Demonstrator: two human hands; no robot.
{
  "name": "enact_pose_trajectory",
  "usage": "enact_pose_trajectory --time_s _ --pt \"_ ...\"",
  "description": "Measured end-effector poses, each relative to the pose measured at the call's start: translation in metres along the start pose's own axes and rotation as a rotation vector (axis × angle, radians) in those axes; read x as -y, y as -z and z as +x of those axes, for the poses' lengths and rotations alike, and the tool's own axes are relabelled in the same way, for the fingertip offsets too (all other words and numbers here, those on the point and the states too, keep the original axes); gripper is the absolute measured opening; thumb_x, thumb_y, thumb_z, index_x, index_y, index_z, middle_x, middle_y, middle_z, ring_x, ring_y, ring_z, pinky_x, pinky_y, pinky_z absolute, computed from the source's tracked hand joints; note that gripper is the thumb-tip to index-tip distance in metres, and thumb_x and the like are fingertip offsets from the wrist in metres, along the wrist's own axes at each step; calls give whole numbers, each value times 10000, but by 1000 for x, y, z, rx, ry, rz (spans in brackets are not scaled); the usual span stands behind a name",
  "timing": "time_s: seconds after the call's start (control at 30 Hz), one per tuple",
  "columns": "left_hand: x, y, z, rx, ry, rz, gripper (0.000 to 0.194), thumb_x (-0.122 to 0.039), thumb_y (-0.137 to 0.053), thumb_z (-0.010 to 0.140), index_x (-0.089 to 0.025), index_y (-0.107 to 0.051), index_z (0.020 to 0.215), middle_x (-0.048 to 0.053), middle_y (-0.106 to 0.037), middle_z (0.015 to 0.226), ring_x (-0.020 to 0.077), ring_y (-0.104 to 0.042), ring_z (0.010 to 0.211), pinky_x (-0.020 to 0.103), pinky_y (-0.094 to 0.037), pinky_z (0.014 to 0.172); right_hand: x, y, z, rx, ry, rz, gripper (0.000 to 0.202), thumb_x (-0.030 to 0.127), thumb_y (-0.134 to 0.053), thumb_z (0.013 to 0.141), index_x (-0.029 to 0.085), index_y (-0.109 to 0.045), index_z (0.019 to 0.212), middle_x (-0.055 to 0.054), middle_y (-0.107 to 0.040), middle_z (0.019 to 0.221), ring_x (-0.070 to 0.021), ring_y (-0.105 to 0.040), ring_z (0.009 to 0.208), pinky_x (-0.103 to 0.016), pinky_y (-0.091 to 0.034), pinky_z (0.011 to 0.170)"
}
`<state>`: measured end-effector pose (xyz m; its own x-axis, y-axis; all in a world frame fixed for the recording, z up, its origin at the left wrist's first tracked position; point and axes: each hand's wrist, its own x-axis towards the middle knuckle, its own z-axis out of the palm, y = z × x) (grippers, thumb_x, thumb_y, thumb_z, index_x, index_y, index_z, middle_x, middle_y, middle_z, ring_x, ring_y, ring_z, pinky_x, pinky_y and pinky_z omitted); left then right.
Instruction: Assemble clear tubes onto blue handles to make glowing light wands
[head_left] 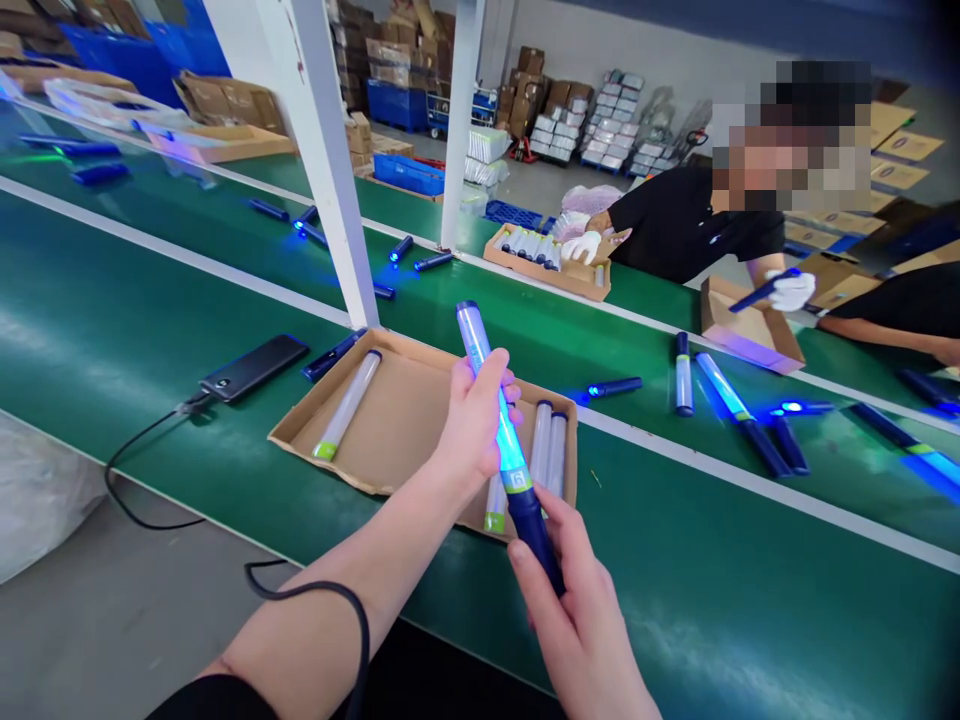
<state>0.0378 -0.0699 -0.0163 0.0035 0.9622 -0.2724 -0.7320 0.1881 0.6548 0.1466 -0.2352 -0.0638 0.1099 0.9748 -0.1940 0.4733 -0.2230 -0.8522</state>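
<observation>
A tube light (pixel 512 455), glowing blue, slants over the right part of an open cardboard box (pixel 390 400). Its clear upper part is wrapped by the fingers of my left hand (pixel 476 415). Around the dark lower handle, the thumb and fingers of my right hand (pixel 574 590) close. In the box a clear tube (pixel 349 405) with a green band leans at the left side. Several more tubes (pixel 541 445) stand at the right side, partly hidden behind my hands and the light.
A black power bank (pixel 255 368) with a cable lies left of the box. A white post (pixel 322 160) rises behind it. Lit tube lights (pixel 739 410) lie on the green belt (pixel 712 570). Across it, a person in white gloves (pixel 791 290) holds a dark light over another box (pixel 757 330).
</observation>
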Motion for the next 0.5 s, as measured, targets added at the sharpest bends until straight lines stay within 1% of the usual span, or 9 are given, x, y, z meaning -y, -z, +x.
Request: enact_pose_trajectory --time_s 0.13,0.23,0.3,0.37,0.4,0.43,0.47,0.5 --pt "5 0 2 8 19 -10 283 -292 -742 952 -236 -469 999 -55 -491 800 64 -462 586 128 -356 426 -4 -4 4 -16 13 88 524 520 -539 1060 303 -532 1537 -107 -732 1253 -268 -745 893 -337 -616 641" --pt "7 -1 5 34 33 -50 364 -323 -815 898 -236 -476 997 -60 -490 796 62 -459 584 125 -359 426 -7 -6 6 -31 39 135 511 524 -561 1050 307 -545 1513 -90 -740 1143 -255 -723 811 -338 -602 621" --pt "3 -5 7 125 50 -100 431 -351 -873 848 -235 -479 980 -63 -492 800 59 -467 596 122 -376 438 -8 -7 7 -18 38 173 543 545 -560 1050 311 -507 1537 -81 -737 1080 -249 -706 753 -341 -596 595" --pt "-2 -15 3 293 66 -132 467 -383 -910 809 -232 -497 969 -62 -502 807 65 -490 617 126 -406 452 -10 -2 6 6 28 218 587 568 -543 1057 315 -438 1577 -79 -732 1072 -245 -693 713 -348 -599 577" --pt "-4 -20 -2 382 64 -132 471 -412 -912 803 -235 -511 974 -58 -518 810 73 -504 617 137 -420 450 -12 5 5 13 38 231 588 573 -540 1061 321 -424 1580 -84 -734 1114 -252 -711 756 -357 -617 612" --pt "-5 -27 -10 459 63 -118 468 -449 -902 808 -242 -523 987 -54 -539 803 83 -512 598 154 -427 438 -15 15 4 2 67 234 578 574 -537 1065 330 -421 1577 -95 -729 1203 -271 -739 867 -377 -642 693" --pt "-4 -33 -21 517 61 -100 466 -492 -884 817 -251 -531 1002 -52 -556 783 91 -506 559 173 -422 418 -20 28 4 -32 118 226 573 577 -539 1065 338 -424 1573 -109 -703 1321 -300 -742 1034 -410 -651 806" --pt "0 -38 -34 566 62 -66 469 -536 -862 825 -260 -538 1021 -50 -569 762 98 -497 525 193 -416 409 -26 43 5 -83 186 199 583 591 -547 1057 346 -427 1573 -116 -655 1437 -333 -695 1213 -447 -635 919"
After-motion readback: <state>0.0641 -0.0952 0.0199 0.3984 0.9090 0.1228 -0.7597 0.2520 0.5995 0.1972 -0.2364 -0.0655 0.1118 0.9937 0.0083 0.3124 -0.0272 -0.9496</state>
